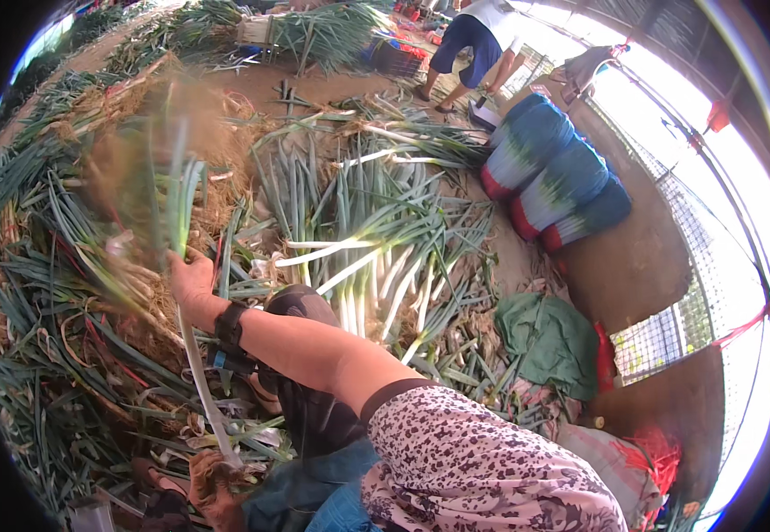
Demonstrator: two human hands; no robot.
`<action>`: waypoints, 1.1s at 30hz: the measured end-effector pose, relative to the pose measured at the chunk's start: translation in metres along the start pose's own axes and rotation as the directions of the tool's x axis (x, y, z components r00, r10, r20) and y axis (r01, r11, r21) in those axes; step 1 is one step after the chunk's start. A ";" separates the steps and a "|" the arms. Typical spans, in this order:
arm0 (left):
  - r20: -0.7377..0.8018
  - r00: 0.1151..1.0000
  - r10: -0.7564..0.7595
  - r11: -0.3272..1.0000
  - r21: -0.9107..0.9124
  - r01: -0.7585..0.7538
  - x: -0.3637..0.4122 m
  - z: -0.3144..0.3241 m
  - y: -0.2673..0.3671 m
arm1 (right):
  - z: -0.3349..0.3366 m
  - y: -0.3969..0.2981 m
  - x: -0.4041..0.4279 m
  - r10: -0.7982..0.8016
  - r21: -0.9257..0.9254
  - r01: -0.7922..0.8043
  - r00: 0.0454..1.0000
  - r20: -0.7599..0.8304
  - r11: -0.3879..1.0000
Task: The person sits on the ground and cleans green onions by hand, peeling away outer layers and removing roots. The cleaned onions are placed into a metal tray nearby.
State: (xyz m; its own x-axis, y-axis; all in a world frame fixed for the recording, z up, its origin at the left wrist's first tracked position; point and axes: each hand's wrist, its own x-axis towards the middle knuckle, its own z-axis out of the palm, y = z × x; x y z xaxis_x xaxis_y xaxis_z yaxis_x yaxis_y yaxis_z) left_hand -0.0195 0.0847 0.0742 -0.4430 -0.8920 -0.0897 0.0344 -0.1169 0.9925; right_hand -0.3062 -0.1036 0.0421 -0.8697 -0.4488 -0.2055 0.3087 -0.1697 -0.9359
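A long green onion (200,379) slants between my two hands, its leaves up and its root end low. My right hand (193,276), with a dark band on the wrist, is closed around it where the white shank turns green. Down at the bottom, my left hand (215,492) has its fingers curled at the root end; the leg and shadow partly obscure it. Over the leaves is a brown motion blur (205,113) that I cannot make out. Right of my knee (301,302) lies a spread of green onions with clean white shanks (351,292).
Untrimmed onions (19,286) with brown roots heap along the left. Blue-wrapped bundles (538,159) stand at the right by a brown board (631,259). A green cloth (548,342) and red plastic strips (654,455) lie nearer. Another person (471,50) bends over at the back.
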 end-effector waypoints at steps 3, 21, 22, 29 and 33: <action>0.104 0.981 0.162 0.987 -0.009 -0.162 -0.002 -0.013 0.007 | -0.001 -0.003 0.005 0.081 -0.005 -0.082 0.992 -0.100 0.997; -0.006 0.981 0.192 0.942 0.281 -0.182 -0.024 -0.023 0.016 | -0.009 0.019 0.018 0.311 -0.142 -0.343 0.928 -0.207 0.929; -0.016 0.989 0.150 0.959 0.243 -0.142 -0.025 -0.022 0.018 | -0.009 0.019 0.017 0.336 -0.164 -0.375 0.915 -0.226 0.912; -0.040 0.997 -0.062 0.993 0.094 0.066 -0.045 -0.010 0.054 | -0.012 0.005 0.016 0.385 -0.105 -0.399 0.913 -0.134 0.911; -0.039 0.970 -0.240 0.970 -0.045 0.238 -0.052 -0.004 0.074 | -0.014 0.012 0.013 0.377 -0.095 -0.392 0.915 -0.147 0.915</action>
State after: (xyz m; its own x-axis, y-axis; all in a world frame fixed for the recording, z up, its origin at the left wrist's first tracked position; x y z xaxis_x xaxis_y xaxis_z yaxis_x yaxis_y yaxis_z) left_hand 0.0096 0.1205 0.1521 -0.4032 -0.8542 -0.3283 -0.0314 -0.3457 0.9378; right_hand -0.3194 -0.0995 0.0240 -0.7355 -0.3457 -0.5826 0.5872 0.1037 -0.8028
